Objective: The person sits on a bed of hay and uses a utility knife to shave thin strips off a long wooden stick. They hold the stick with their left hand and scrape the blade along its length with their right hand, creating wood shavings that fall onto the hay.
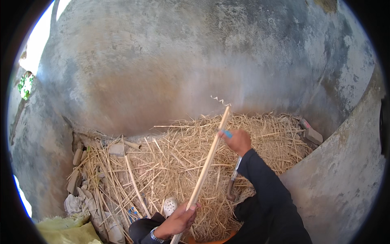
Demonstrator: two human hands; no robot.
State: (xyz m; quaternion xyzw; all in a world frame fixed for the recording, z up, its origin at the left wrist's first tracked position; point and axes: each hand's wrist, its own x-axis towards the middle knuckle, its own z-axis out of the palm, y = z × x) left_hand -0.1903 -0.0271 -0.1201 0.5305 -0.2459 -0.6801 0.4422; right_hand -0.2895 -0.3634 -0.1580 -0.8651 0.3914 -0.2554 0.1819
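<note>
My left hand (181, 218), with a metal watch at the wrist, is closed around the lower part of a long pale bamboo strip (206, 166). The strip slants up and away to the right, and a thin curled shaving (219, 100) hangs off its far tip. Near that tip my right hand (237, 141) is closed against the strip, something blue (226, 133) showing at its fingers. From under this hand a knife (231, 190) runs down toward me, its metal part bright and its brown handle curved. The hand hides the knife's far end.
Straw-like shavings (260, 136) cover the ground. Loose long strips (136, 185) lie at the left, near crumpled cloth (83, 203) and a yellowish sack (69, 232). A curved grey wall (195, 61) closes the far side; bricks (313, 136) lie at right. My pale shoe (170, 206) is below.
</note>
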